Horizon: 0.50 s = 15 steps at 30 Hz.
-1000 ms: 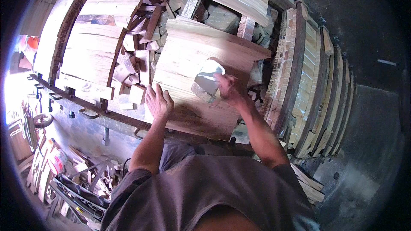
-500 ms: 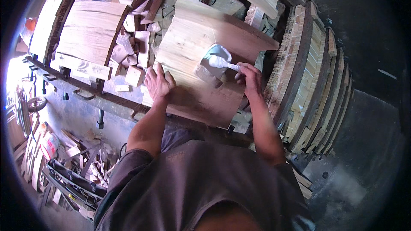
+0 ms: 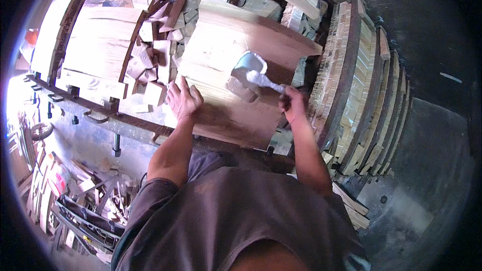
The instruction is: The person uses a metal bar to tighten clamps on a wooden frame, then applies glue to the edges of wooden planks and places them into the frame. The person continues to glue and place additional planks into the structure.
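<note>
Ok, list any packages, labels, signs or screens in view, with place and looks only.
One possible package: a pale bag or wrapper with red patches, lower left among the wood offcuts on the floor; too small and blurred to be sure.
No signs or screens show.

The left hand lies flat on a wide wooden board at its 8 o'clock edge. The right hand closes its grip on a white scoop whose bowl rests on the board. Wood offcuts pile at 9 o'clock; stacked planks stand at 3 o'clock
</note>
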Available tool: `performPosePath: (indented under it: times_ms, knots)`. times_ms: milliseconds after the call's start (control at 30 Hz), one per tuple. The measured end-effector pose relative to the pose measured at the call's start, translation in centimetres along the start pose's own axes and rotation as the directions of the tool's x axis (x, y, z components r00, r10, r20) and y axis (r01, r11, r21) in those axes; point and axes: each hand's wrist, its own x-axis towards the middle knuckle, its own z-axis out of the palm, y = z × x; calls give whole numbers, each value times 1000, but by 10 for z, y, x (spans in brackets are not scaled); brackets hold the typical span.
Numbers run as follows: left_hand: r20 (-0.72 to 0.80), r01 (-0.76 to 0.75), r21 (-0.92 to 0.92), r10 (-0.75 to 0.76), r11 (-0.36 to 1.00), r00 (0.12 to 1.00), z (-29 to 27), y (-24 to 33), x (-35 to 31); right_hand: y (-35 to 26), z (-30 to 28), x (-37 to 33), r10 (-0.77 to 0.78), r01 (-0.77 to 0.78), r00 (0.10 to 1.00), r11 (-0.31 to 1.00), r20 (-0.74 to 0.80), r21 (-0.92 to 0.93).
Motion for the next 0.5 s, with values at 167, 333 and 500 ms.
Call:
performPosePath:
  times_ms: [167, 333, 500]
  knots:
    - [-32, -22, 19, 23, 1000, 999, 1, -1, 1, 3, -4, -4, -41, 40, 999, 998, 19, 46]
    - [-46, -38, 20, 39, 999, 998, 2, -3, 2, 10, -12, -1, -65, 64, 997, 997, 36, 45]
    - [-57, -47, 37, 49, 998, 997, 1, -1, 1, 11, -12, -6, -64, 65, 998, 997, -17, 52]
